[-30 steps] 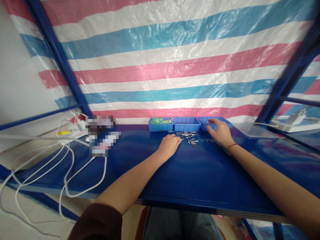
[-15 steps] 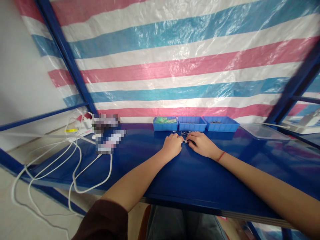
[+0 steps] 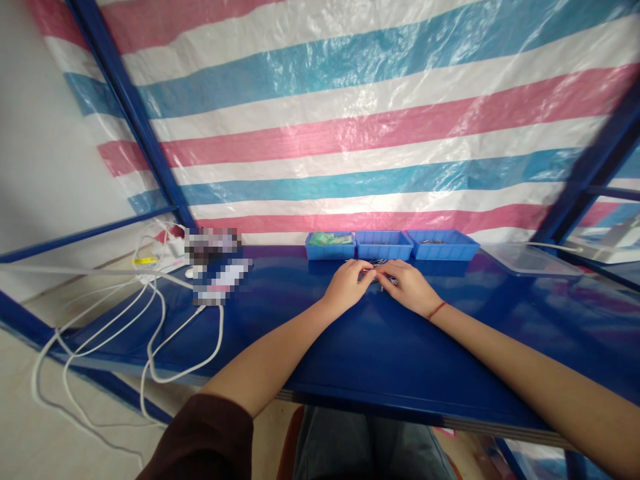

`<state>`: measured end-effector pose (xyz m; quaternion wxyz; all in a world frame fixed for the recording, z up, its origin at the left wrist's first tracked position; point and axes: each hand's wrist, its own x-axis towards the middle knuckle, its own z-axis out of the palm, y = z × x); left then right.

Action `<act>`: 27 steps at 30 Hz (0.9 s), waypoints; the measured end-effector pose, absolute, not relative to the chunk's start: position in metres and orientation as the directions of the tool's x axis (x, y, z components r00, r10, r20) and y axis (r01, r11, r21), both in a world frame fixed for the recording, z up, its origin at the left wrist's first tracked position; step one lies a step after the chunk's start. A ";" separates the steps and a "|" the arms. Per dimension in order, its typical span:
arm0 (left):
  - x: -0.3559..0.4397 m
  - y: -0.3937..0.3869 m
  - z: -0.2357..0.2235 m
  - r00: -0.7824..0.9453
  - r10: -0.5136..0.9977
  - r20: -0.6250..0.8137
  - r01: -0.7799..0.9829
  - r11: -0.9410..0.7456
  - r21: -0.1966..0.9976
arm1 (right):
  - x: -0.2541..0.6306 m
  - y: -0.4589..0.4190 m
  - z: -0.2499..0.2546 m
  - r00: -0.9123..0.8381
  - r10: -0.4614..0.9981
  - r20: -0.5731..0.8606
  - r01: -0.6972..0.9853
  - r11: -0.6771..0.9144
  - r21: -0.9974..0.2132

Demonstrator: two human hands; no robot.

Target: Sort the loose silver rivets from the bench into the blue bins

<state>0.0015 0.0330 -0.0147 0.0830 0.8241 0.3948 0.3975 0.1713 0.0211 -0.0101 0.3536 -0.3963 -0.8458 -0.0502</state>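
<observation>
My left hand (image 3: 346, 285) and my right hand (image 3: 407, 287) meet fingertip to fingertip over a small pile of thin, shiny metal pieces (image 3: 383, 261) on the blue tabletop (image 3: 380, 347). Thumb and fingers of the left hand are curled into a pinch. The right hand's fingers are bent over the pile, also closed, with a few metal pieces showing beneath them. Whatever sits between the fingertips is too small to name. Just behind the pile stands the middle blue bin (image 3: 384, 248), with small pieces inside.
Left of the middle bin, another blue bin (image 3: 330, 251) holds green packets; the right blue bin (image 3: 444, 248) has metal pieces. A clear plastic lid (image 3: 533, 260) lies farther right. White cables (image 3: 157, 360) loop over the table's left side near blurred-out items (image 3: 223, 280). A striped sheet (image 3: 350, 133) hangs behind.
My left fingers have opened out slightly into a pinch and the two hands' fingertips have come together. My right hand has shifted a little left, and metal pieces now show under it.
</observation>
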 end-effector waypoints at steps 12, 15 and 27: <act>0.008 0.022 -0.006 0.353 0.766 0.538 0.473 -0.642 0.604 | 0.164 0.010 -0.002 -0.038 0.835 0.549 0.407 0.515 -0.755; 0.008 0.021 -0.006 0.350 0.786 0.509 0.425 -0.617 0.662 | 0.162 0.009 -0.001 -0.047 0.847 0.530 0.330 0.514 -0.792; 0.011 0.017 -0.002 0.359 0.799 0.483 0.379 -0.597 0.707 | 0.162 0.005 0.003 -0.052 0.817 0.574 0.382 0.547 -0.745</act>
